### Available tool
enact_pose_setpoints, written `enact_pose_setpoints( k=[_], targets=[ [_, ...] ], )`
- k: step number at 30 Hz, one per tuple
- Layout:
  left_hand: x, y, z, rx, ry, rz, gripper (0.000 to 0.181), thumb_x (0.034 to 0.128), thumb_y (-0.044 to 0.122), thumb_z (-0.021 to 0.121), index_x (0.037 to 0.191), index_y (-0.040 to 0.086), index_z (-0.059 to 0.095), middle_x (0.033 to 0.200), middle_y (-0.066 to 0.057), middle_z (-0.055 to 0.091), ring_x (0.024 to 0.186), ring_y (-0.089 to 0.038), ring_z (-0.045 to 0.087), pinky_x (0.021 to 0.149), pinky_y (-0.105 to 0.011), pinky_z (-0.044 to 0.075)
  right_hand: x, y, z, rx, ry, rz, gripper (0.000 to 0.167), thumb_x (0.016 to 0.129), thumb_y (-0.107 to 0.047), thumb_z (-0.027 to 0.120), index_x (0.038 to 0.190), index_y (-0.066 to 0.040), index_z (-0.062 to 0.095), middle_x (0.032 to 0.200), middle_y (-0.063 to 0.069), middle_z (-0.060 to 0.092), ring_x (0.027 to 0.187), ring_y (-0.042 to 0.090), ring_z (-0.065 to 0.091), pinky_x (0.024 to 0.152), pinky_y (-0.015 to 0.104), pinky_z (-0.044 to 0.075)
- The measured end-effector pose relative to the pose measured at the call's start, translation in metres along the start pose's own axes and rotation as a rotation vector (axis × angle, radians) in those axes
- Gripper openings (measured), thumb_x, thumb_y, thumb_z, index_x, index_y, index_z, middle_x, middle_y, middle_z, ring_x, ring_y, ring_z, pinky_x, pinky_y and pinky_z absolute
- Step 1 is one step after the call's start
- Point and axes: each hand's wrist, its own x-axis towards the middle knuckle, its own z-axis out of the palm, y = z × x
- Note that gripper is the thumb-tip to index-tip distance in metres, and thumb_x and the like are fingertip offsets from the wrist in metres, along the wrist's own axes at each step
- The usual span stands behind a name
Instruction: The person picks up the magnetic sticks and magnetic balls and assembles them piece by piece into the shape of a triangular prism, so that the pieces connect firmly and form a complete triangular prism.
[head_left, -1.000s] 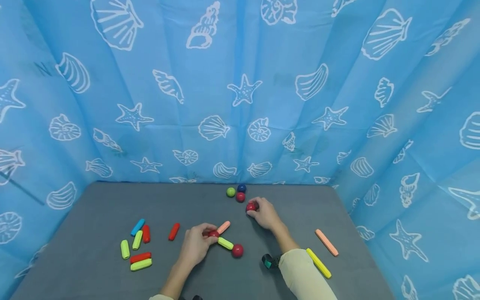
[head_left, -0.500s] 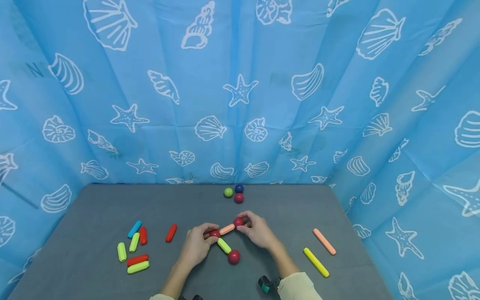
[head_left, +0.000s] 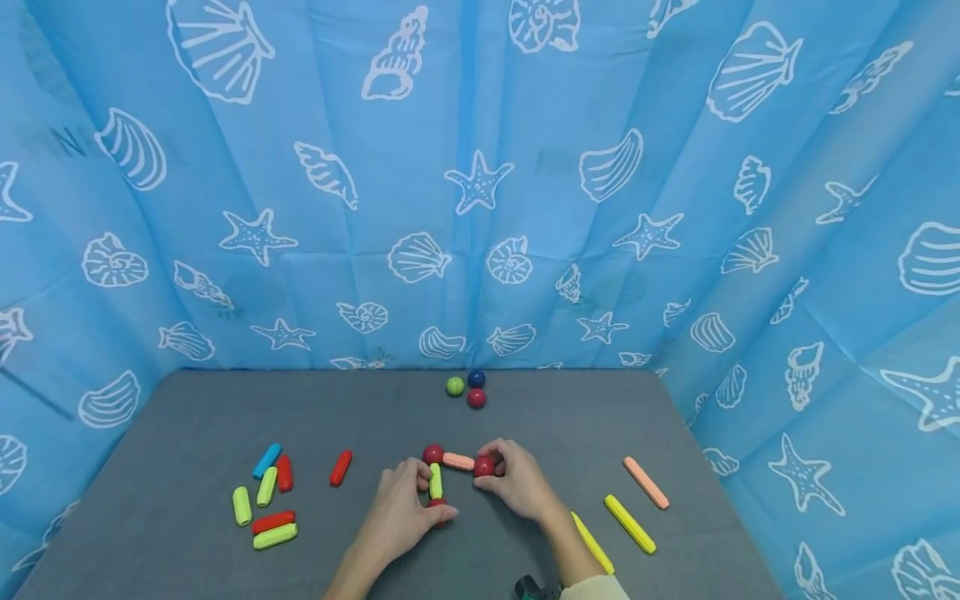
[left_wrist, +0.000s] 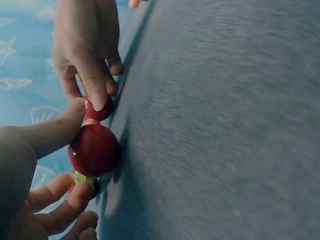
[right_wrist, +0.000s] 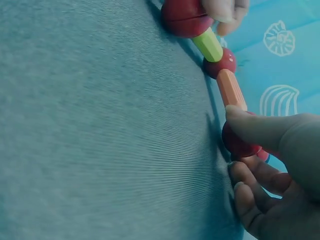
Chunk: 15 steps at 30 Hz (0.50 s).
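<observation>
While the left hand pinches a red ball, the right hand pinches a second ball.
Lower centre, head view: green rod and orange rod meet at a third ball.

The person wears a pale cream sleeve on the right arm; I catch it near five o'clock in the head view, plain cloth ending partway along the forearm. At nine o'clock from that sleeve sits a small black device, rounded at the top, cut off below; how it is fastened I can't make out. The left hand, towards seven o'clock, and the right hand, nearly at six, are both bare, with slim fingers and short nails. The right thumb, at three o'clock in the right wrist view, looks broad and smooth.
</observation>
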Motion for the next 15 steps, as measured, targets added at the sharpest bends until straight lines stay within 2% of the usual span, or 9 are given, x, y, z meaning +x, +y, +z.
enact_pose_setpoints(
  k=[1,3,9,12,15],
  targets=[
    [-0.001,0.0,0.0,0.018,-0.021,-0.005,0.059,0.0702,0.047,0.092,0.109,0.019,0.058,0.096,0.004,0.055,0.095,-0.019,0.046,0.071,-0.031,0.041,0.0,0.001,0.0,0.015,-0.005,0.012,0.039,0.086,-0.023,0.084,0.12,-0.015,0.065,0.108,0.002,0.063,0.091,0.013,0.058,0.076,0.025,0.05],
    [-0.002,-0.001,-0.002,0.035,-0.019,-0.002,0.054,0.0721,0.044,0.092,0.108,0.019,0.06,0.095,0.004,0.057,0.092,-0.019,0.047,0.071,-0.032,0.041,0.0,0.004,0.001,0.05,-0.016,0.032,0.04,0.085,-0.025,0.084,0.118,-0.016,0.064,0.108,0.002,0.062,0.093,0.014,0.057,0.077,0.025,0.05],
    [0.001,-0.013,-0.01,0.068,0.094,0.037,0.04,0.0826,0.035,0.085,0.115,0.019,0.067,0.103,0.005,0.066,0.091,-0.015,0.051,0.076,-0.034,0.048,-0.003,0.009,0.001,0.165,-0.062,0.023,0.036,0.089,-0.027,0.08,0.118,-0.011,0.066,0.107,0.005,0.065,0.094,0.016,0.056,0.078,0.024,0.047],
    [0.004,-0.026,-0.027,0.058,0.136,0.049,0.039,0.087,0.035,0.082,0.12,0.018,0.068,0.113,0.002,0.068,0.101,-0.018,0.054,0.085,-0.041,0.051,-0.004,0.009,0.001,0.184,-0.072,0.006,0.034,0.09,-0.026,0.078,0.119,-0.01,0.068,0.106,0.007,0.066,0.094,0.016,0.057,0.078,0.023,0.046],
    [0.006,-0.043,-0.053,0.096,0.213,0.038,0.041,0.0899,0.031,0.079,0.125,0.014,0.067,0.12,-0.007,0.068,0.109,-0.028,0.054,0.089,-0.048,0.049,-0.005,0.009,0.001,0.191,-0.066,0.002,0.034,0.09,-0.028,0.078,0.119,-0.011,0.068,0.106,0.006,0.066,0.094,0.016,0.057,0.078,0.022,0.046]
  ],
)
